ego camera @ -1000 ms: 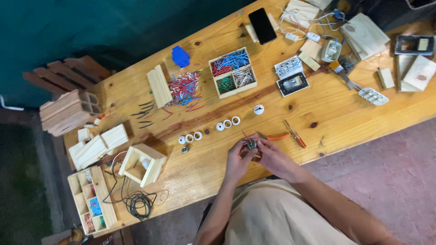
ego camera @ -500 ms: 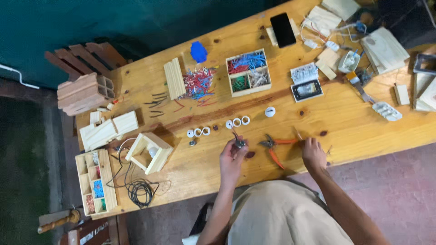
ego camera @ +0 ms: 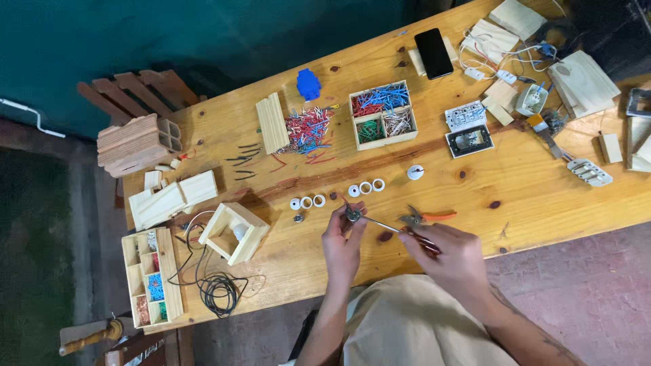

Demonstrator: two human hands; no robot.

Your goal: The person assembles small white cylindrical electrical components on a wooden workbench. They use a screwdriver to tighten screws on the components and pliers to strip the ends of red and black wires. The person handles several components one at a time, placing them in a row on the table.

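A long wooden table is carrying everything. On it a wooden box with coloured wire pieces is sitting well behind the hands, and orange-handled pliers are lying just beside the right hand. The right hand is closing around a screwdriver, whose tip is touching a small metal part. The left hand is pinching this part above the table's front area, near a row of white rings.

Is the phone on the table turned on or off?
It looks off: the phone lies flat with a completely black screen.
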